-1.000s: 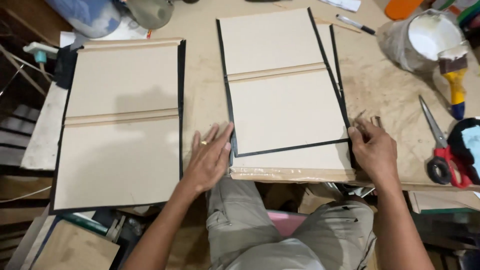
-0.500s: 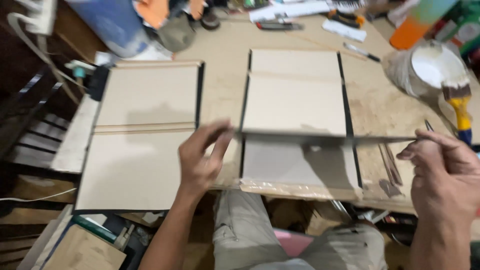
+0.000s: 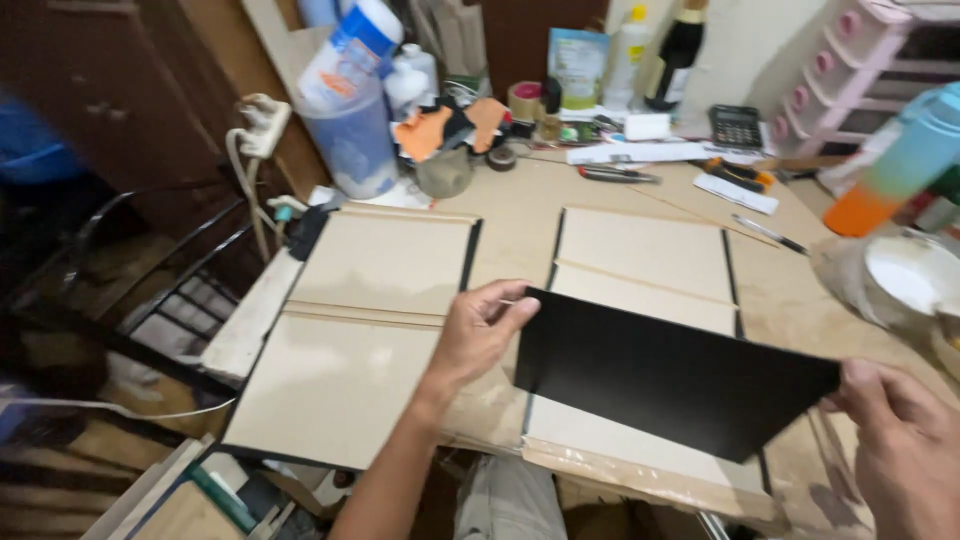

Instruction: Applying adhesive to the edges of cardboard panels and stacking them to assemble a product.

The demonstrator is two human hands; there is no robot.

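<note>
Home craft workshop: cluttered worktable [image 3: 520, 225], glue tub [image 3: 905, 280], boards.

Matt black card sheet [image 3: 672, 375]

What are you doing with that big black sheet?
A person holds a black sheet up over the table, the left hand pinching its left edge and the right hand gripping its right corner. Under it lies a tan board cover with black edging, and a second board cover lies flat to the left. A tub of white glue, bottles and tape rolls stand along the back and right of the table.
</note>
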